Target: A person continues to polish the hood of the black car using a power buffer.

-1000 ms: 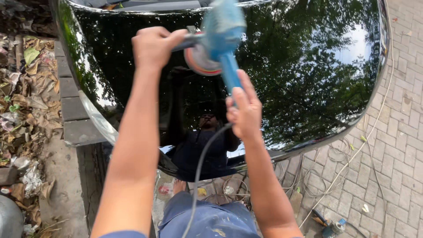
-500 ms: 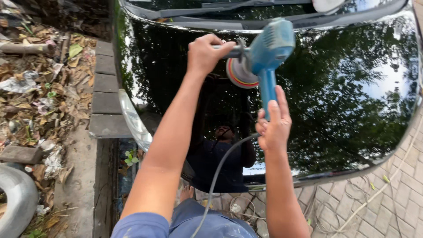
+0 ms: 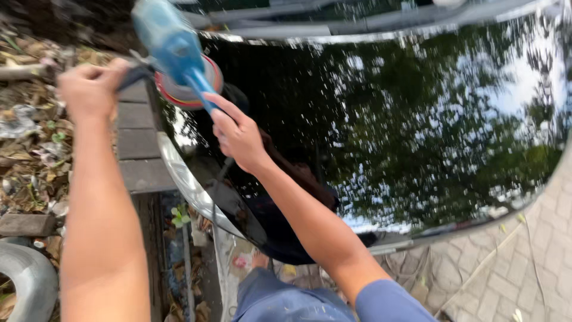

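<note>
Shifted left toward the hood [image 3: 387,137] edge, the blue polisher [image 3: 176,53] looks heavy and buzzy; left hand [image 3: 89,89] is closed on its side handle, right hand [image 3: 238,134] wrapped round the rear grip.

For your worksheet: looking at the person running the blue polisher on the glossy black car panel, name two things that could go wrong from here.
1. The polisher sits near the panel's left edge; its pad might slip off or catch the rim.
2. The power cord hangs below the right hand across the panel and could drag on the paint or snag. The left hand grips the side handle.
</note>
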